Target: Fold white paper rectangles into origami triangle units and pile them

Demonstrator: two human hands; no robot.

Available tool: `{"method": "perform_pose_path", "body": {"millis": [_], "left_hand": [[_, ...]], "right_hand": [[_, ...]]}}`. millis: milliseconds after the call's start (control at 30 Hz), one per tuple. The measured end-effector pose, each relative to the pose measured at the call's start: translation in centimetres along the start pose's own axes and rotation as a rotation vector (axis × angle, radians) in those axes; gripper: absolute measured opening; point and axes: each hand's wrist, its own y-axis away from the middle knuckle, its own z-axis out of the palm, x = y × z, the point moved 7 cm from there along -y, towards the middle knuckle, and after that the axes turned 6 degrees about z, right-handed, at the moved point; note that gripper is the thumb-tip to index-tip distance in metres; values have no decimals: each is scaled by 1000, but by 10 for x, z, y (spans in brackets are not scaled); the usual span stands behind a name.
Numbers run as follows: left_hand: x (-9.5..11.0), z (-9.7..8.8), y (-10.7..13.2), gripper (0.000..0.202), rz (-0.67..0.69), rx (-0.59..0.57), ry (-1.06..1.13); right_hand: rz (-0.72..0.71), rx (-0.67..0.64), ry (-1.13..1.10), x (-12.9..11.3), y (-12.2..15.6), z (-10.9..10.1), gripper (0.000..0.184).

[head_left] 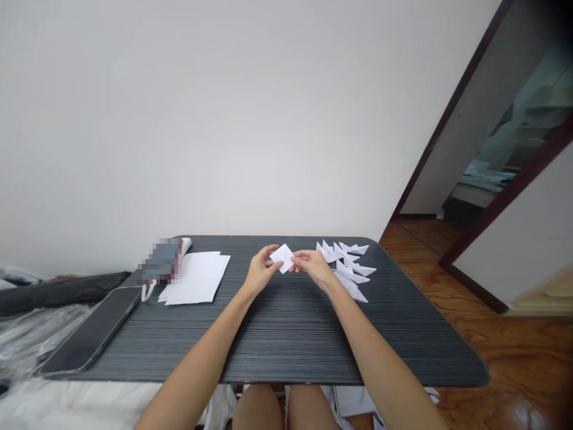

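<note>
A small folded white paper [283,257], diamond-shaped with a crease down its middle, is held up above the dark table [286,334]. My left hand [263,267] pinches its left side between thumb and fingers. On the opposite corner, the fingers of my right hand [312,264] are closed. Several folded white paper boats [351,270] with pointed ends lie in a group just right of my right hand, partly covered by it. To the left rests a stack of white paper sheets [201,278].
A phone [92,331] lies at the table's left edge, beside a white cable [147,291] and a blurred dark object [162,260]. The white wall [277,119] stands behind the table. At right, a doorway [470,149] opens above a wooden floor [514,346].
</note>
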Motion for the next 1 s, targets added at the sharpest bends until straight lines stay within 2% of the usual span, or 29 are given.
{"method": "perform_pose_path", "body": {"millis": [233,567,867,1000], "left_hand": [[-4,1,1,30,-23,-46,-111],[-2,4,1,24,-48,-53,-119],[1,26,11,36,-108,-293,-34],[7,32,14,42,-117,-349,73]], "right_hand": [[55,31,60,4,0,-6,26],[21,59,114,3,0,-4,26],[-110,104,175,-4,1,-7,29],[-131,229,224,-1,0,-13,30]]}}
